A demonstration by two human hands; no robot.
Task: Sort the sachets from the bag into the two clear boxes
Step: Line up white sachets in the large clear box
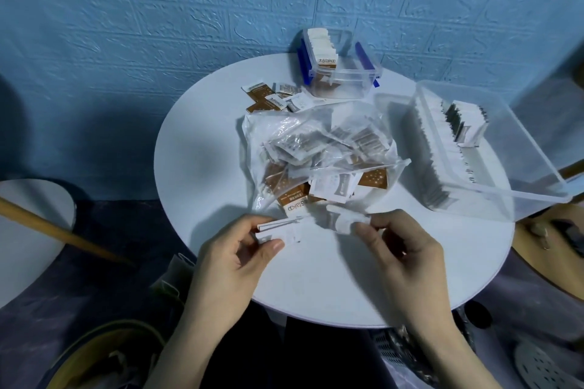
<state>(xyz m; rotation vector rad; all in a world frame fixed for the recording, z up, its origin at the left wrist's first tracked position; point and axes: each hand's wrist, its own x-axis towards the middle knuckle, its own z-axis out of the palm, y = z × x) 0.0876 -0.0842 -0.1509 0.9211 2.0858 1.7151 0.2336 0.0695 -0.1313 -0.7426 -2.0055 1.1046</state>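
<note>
The word "taikoo" reads clearly twice: on the front brown-and-white sachet standing in the small clear box (339, 73), and, turned sideways, on a brown sachet (292, 203) poking from the mouth of the bag (316, 151). Other print on the sachets is too small to read.

On the round white table (205, 167) the bag lies at the centre, its open mouth toward 6 o'clock; crinkled plastic blurs most of the sachets inside. The small clear box, with blue clips, sits at 12 o'clock, its sachets upright in a row. The large clear box (505, 148) lies at 3 o'clock, tilted, its long axis running from 12 toward 5 o'clock; it holds long rows of white sachets on edge, their faces hard to make out. A few loose sachets (268, 98) lie flat at 11 o'clock, between the bag and the small box.

At 6 o'clock the left hand (234, 259) pinches a thin stack of white sachets (278, 230), thumb beneath and fingers curled behind, the stack's long axis pointing toward 2 o'clock. The right hand (401, 249) has its fingers clamped on a single white sachet (339, 219), which is motion-blurred, so its print and exact outline cannot be told; its long axis runs roughly 10 to 4 o'clock. The wrists are cut off by the lower edge.
</note>
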